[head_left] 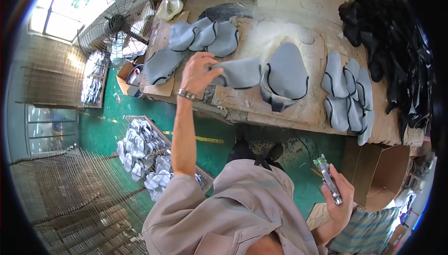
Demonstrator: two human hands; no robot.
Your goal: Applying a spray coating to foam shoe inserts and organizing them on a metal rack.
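Note:
My left hand (199,73) is closed on one end of a grey shoe upper (241,73) with black edging, held over the front of the workbench; it is slightly blurred. Just right of it another grey upper (288,68) lies on a pale, residue-coated cardboard patch. Beyond and left of my left hand, several grey uppers (203,38) overlap on the bench. Low at the right, off the bench's front edge, my right hand (339,194) grips what looks like a slim silver spray gun (328,180) with a green collar, its tip pointing up toward the bench.
More grey uppers (347,91) lie in rows at the bench's right, beside a heap of black pieces (392,54). An open cardboard box (387,175) stands below. At left are a large fan (116,24) and a rack (151,147) loaded with grey pieces, on a green floor.

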